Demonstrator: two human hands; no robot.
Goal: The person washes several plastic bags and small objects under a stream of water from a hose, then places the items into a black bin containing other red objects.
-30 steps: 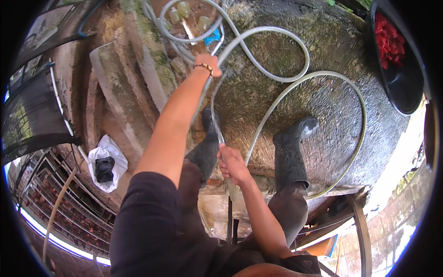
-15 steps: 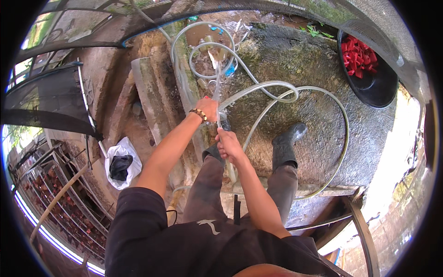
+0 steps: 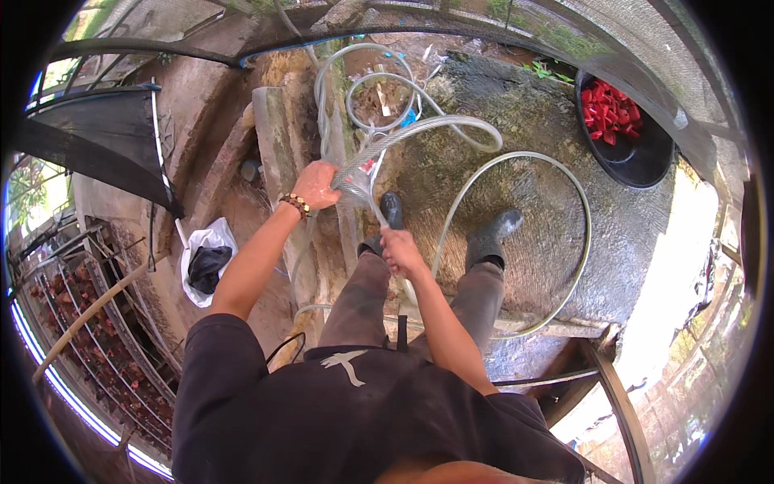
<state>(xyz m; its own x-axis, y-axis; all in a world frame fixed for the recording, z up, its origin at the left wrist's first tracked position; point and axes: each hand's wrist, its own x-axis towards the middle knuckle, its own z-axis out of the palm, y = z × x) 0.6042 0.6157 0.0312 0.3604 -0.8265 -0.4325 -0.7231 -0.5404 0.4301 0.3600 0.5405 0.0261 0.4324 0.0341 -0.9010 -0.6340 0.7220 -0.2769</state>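
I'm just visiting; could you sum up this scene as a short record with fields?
Left hand: gripping looped clear hose
Right hand: closed around clear hose, nearer the body
Footwear: dark boots
Ground: rough, wet-looking slab
Upper right: black tub holding red pieces
Left side: white bag, black material in its opening

1 black tub (image 3: 641, 165) holds red pieces (image 3: 610, 113).

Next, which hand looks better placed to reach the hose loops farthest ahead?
Probably the left hand: it sits farther forward, nearer that part of the hose. The right hand is closer to the body, gripping the hose.
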